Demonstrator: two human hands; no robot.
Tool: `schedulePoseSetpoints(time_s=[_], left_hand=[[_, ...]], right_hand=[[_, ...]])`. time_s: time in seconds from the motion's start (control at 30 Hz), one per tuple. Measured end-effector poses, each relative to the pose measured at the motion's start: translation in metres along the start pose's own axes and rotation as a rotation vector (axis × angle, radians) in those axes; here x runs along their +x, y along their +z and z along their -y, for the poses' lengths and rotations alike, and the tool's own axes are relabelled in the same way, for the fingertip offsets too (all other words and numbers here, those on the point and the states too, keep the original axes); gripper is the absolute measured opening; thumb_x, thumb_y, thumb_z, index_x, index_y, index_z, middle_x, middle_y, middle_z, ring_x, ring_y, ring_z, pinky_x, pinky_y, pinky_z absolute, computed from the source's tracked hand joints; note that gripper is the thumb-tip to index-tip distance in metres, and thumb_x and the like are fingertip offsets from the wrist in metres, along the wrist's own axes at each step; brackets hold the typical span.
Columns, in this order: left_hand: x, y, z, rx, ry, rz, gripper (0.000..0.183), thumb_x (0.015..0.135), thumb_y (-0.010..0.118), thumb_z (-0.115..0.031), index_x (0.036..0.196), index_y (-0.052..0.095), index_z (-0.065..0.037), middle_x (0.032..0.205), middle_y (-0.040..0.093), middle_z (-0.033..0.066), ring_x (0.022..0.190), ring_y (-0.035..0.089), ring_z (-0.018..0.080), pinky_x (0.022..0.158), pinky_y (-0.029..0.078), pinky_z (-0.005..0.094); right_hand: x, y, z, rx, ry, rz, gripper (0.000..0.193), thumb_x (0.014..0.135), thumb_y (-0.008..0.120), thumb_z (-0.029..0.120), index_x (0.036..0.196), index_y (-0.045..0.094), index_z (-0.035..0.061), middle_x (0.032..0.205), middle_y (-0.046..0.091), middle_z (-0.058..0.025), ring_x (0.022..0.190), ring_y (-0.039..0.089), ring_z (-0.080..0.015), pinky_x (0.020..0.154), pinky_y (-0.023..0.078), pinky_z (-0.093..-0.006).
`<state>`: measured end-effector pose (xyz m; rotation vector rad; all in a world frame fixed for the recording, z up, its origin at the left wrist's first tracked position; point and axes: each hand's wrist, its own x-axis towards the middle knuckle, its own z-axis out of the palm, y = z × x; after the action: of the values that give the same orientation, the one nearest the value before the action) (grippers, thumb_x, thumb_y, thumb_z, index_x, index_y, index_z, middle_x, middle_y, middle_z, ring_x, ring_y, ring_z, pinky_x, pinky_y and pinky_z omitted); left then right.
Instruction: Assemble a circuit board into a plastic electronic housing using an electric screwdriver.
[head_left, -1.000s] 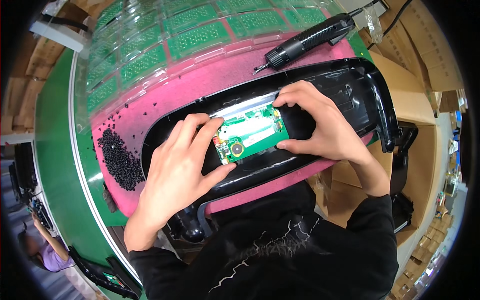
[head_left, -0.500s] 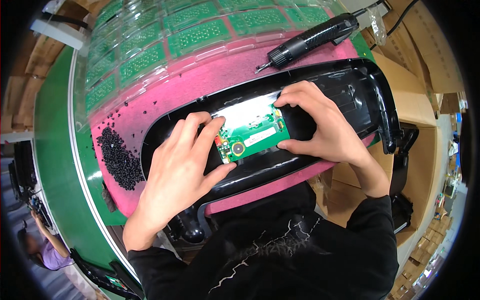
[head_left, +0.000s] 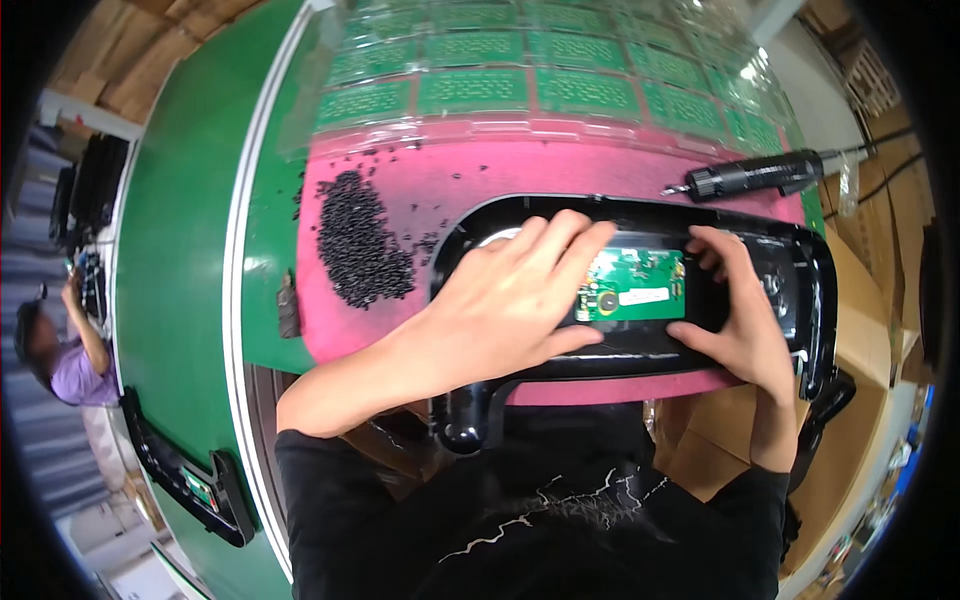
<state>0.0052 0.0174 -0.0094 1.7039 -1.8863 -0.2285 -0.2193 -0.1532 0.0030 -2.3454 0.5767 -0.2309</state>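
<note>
Green circuit board (head_left: 655, 273) is sitting inside the black plastic shell (head_left: 640, 364), and its white label (head_left: 643, 296) is too tiny to read. Left hand (head_left: 500, 310) is over the board's left end, fingers spread, can't tell if they're gripping. Right hand (head_left: 752, 325) has its fingers parted, thumb near the lower right corner. Black shirt (head_left: 540, 450) has a pale jagged graphic.

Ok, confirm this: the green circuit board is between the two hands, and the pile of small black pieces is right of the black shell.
One part is wrong: the head view shows the pile of small black pieces left of the black shell, not right. The green circuit board is between the left hand and the right hand.
</note>
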Motion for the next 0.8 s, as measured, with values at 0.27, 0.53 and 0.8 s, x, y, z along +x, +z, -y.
schedulePoseSetpoints(time_s=[0.27, 0.53, 0.8], left_hand=[[-0.029, -0.077, 0.045, 0.281, -0.341, -0.147, 0.024, 0.082, 0.07, -0.008, 0.103, 0.063, 0.0, 0.103, 0.065, 0.0139, 0.093, 0.064, 0.0369, 0.082, 0.052, 0.0457], [-0.033, -0.064, 0.047, 0.232, -0.419, 0.158, 0.039, 0.067, 0.076, 0.001, 0.104, 0.064, -0.001, 0.096, 0.065, 0.015, 0.098, 0.063, 0.0361, 0.086, 0.051, 0.0423], [-0.025, -0.06, 0.052, 0.166, -0.413, 0.046, 0.019, 0.067, 0.071, 0.005, 0.086, 0.068, 0.005, 0.084, 0.068, 0.0226, 0.085, 0.066, 0.0397, 0.076, 0.052, 0.0436]], right_hand=[[0.024, -0.089, -0.091, -0.25, -0.033, -0.628, 0.056, 0.096, 0.066, 0.015, 0.147, 0.044, 0.0116, 0.113, 0.058, -0.0049, 0.1, 0.051, -0.0152, 0.096, 0.04, -0.0283], [0.064, -0.111, -0.093, 0.123, 0.361, -0.526, 0.044, 0.096, 0.067, 0.023, 0.137, 0.052, 0.0166, 0.103, 0.057, 0.0003, 0.085, 0.051, -0.0063, 0.067, 0.042, -0.0214], [0.085, -0.045, -0.041, 0.496, -0.041, -0.725, 0.048, 0.095, 0.068, 0.018, 0.132, 0.042, 0.0027, 0.114, 0.067, -0.0144, 0.101, 0.065, -0.019, 0.09, 0.049, -0.0325]])
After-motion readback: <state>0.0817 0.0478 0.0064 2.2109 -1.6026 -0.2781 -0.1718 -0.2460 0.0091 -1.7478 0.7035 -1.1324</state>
